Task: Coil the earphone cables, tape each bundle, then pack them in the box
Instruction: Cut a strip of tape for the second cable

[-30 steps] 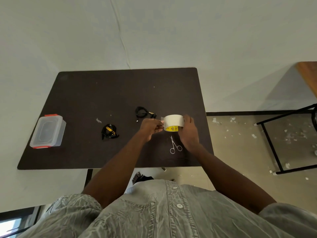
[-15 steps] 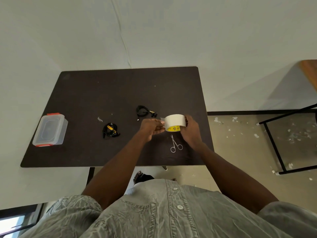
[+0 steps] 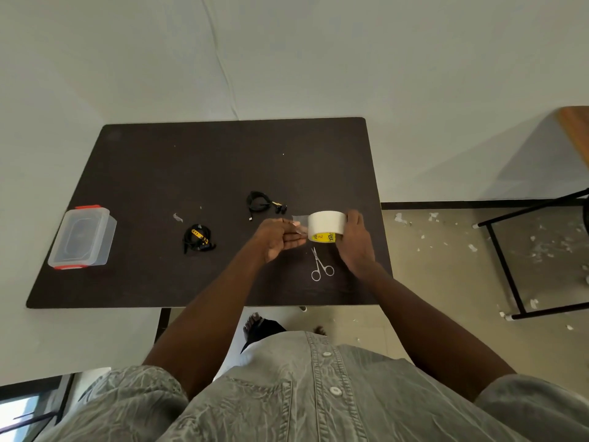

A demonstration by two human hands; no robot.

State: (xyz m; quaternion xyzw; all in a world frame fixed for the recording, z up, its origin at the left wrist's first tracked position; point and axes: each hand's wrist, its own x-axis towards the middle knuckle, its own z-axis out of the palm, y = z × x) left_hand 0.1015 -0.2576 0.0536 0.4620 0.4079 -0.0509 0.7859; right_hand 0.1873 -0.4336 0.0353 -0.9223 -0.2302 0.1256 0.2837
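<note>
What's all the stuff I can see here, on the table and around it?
Table: one, dark brown, centre of view.
Box: one, clear with red clips, lid on, table's left edge.
Coiled earphone cables: two, black; one with yellow parts mid-table, one farther back.
Tape roll: one, white with yellow core, held above the table.
Tape strip: one, clear, pulled off the roll leftward.
Scissors: one, silver, on the table below the roll.
Metal frame: one, black, on the floor at right.
Hands: left hand at the strip's end; right hand grips the roll.
</note>
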